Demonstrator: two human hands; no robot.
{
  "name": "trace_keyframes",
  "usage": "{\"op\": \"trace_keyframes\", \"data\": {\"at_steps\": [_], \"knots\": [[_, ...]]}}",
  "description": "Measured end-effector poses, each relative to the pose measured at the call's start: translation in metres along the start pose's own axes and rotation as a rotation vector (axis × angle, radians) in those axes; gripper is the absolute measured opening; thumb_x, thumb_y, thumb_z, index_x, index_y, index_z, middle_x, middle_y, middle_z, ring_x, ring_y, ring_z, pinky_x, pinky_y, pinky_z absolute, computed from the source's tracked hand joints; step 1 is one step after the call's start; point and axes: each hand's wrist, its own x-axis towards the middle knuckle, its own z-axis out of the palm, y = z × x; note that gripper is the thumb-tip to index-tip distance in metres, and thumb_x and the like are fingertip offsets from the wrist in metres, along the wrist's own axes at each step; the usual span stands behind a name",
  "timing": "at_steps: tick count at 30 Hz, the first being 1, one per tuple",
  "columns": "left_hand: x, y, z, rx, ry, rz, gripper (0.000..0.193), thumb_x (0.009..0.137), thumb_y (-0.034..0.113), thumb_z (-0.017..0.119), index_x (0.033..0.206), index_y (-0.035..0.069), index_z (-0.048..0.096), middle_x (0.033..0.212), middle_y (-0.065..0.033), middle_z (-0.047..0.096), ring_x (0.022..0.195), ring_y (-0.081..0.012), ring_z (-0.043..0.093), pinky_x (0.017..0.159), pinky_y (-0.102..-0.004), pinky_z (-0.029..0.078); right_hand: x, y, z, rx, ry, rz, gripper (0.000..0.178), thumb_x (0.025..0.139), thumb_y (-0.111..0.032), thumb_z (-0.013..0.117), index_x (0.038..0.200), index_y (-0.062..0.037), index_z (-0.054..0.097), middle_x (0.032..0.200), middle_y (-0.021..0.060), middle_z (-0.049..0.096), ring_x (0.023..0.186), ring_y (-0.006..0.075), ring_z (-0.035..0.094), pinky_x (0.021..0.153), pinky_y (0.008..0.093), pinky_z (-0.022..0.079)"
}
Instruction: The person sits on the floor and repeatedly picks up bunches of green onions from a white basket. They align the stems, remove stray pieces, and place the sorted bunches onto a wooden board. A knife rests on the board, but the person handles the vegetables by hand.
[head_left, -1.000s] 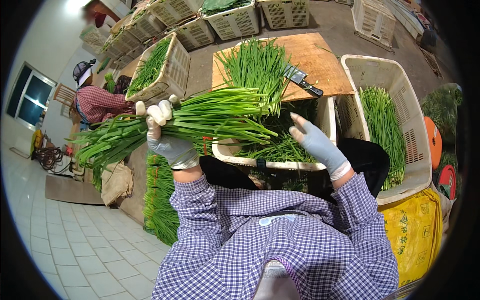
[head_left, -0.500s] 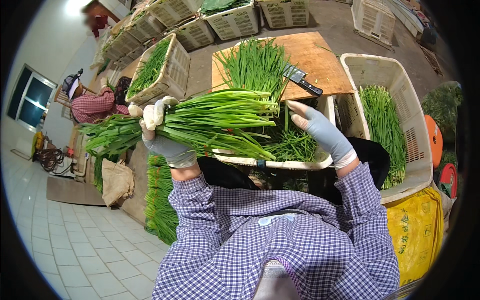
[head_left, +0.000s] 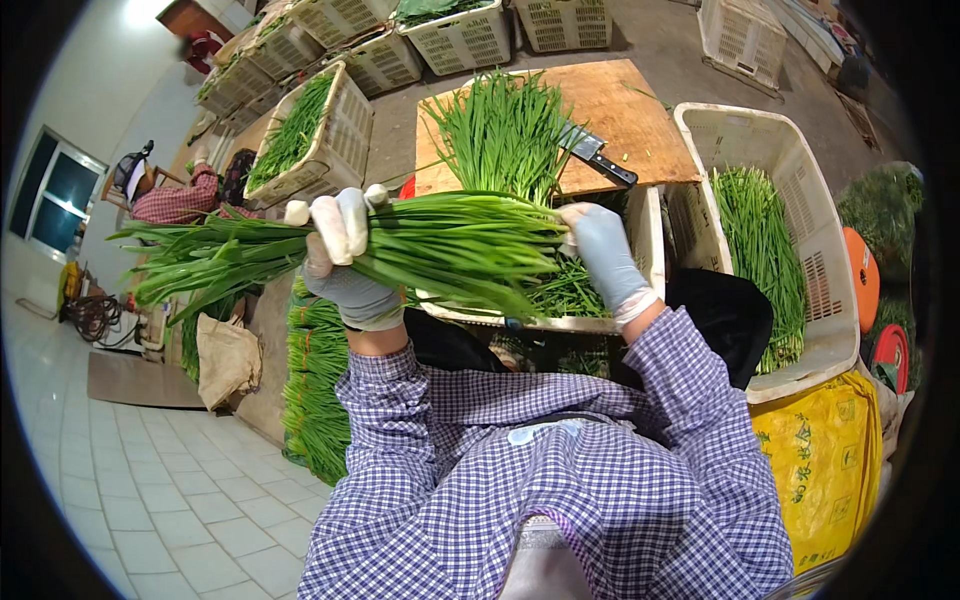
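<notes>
A thick bunch of garlic chives (head_left: 460,245) lies sideways across my front, held off the board. My gloved left hand (head_left: 345,250) is wrapped round its middle, with the leaf tips trailing off to the left. At the stem ends on the right, my gloved right hand (head_left: 600,250) is closed, its fingertips pinching at the ends; exactly how many stems they grip is hidden. Behind the bunch, more loose garlic chives (head_left: 500,130) rest on a wooden board (head_left: 635,110). A cleaver (head_left: 600,157) with a black handle lies on that board, beside the loose chives.
Under the board's near edge stands a white crate (head_left: 650,235) holding green trimmings. Another crate (head_left: 835,330) at the right contains upright chives. Tied bundles (head_left: 315,390) stand at my left, a yellow sack (head_left: 825,470) at my right. A co-worker (head_left: 175,200) sits far left.
My right hand has moved left onto the stem ends and its fingers have closed. The bunch in my left hand has tilted so that its stem ends sit a little higher.
</notes>
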Motion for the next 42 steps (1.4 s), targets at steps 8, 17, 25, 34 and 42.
{"op": "trace_keyframes", "data": {"at_steps": [8,17,25,34,42], "knots": [[0.003,0.013,-0.002,-0.250,0.006,-0.012,0.021,0.101,0.011,0.051,0.111,0.018,0.068,0.067,0.0089,0.057,0.070,-0.0068,0.056,0.102,-0.0346,0.040,0.001,-0.037,-0.055,0.116,-0.251,0.062,0.052,0.102,-0.047,0.050,0.111,-0.0003,0.071,0.095,0.0089,0.072,0.089,0.0162,0.065,0.086,0.0298,0.050],[0.006,-0.005,-0.017,-0.347,-0.219,-0.041,0.026,0.105,0.014,0.047,0.123,0.018,0.065,0.067,0.0086,0.060,0.071,-0.0067,0.057,0.099,-0.0370,0.039,0.007,-0.091,-0.028,0.674,-0.590,0.113,0.042,0.102,-0.039,0.055,0.103,0.0000,0.070,0.099,0.0095,0.072,0.094,0.0173,0.067,0.090,0.0298,0.052],[-0.007,0.001,-0.010,-0.203,0.067,0.006,0.025,0.101,0.008,0.048,0.117,0.017,0.066,0.069,0.0109,0.054,0.071,-0.0061,0.054,0.104,-0.0347,0.041,0.008,-0.110,-0.084,1.223,-0.424,-0.361,0.027,0.105,-0.028,0.049,0.089,-0.0105,0.062,0.090,0.0053,0.070,0.094,0.0224,0.068,0.097,0.0428,0.052],[-0.016,-0.002,-0.024,-0.279,0.160,0.031,0.028,0.093,0.010,0.060,0.119,0.020,0.067,0.073,0.0102,0.052,0.077,-0.0072,0.055,0.110,-0.0383,0.038,-0.021,-0.082,-0.041,0.107,-0.416,-0.029,0.050,0.097,-0.024,0.059,0.139,0.0015,0.052,0.124,0.0142,0.066,0.115,0.0192,0.061,0.103,0.0284,0.043],[-0.013,-0.006,-0.025,-0.244,0.059,-0.036,0.028,0.099,0.013,0.056,0.127,0.011,0.062,0.071,0.0060,0.049,0.074,-0.0108,0.051,0.108,-0.0430,0.040,-0.018,-0.067,-0.010,-0.084,-0.356,0.117,0.028,0.096,-0.022,0.064,0.103,0.0047,0.067,0.083,0.0023,0.067,0.077,0.0099,0.056,0.074,0.0296,0.048]]}}
